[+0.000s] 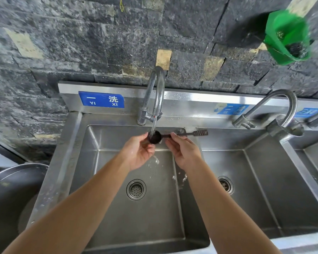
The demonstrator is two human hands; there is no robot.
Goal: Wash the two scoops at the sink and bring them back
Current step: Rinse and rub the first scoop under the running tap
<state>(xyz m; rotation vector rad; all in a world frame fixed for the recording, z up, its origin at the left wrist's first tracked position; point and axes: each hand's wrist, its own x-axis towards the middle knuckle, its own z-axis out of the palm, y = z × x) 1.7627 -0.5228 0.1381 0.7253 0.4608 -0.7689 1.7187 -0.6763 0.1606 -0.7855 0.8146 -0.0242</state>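
Observation:
A dark scoop [155, 137] with a round bowl and a long flat handle [198, 133] is held level under the running faucet [155, 96], above the left basin of the steel sink [92, 142]. Water streams into the bowl and splashes below. My left hand [139, 153] cups the bowl from the left with its fingers against it. My right hand [184, 151] pinches the handle close to the bowl. Whether a second scoop lies along the same handle I cannot tell.
A second basin with its own drain [225, 185] and faucet [275, 109] lies to the right. A green holder [287, 37] hangs on the dark stone wall at upper right. A large steel pot rim [17, 171] sits at the left. A blue sign [101, 99] marks the backsplash.

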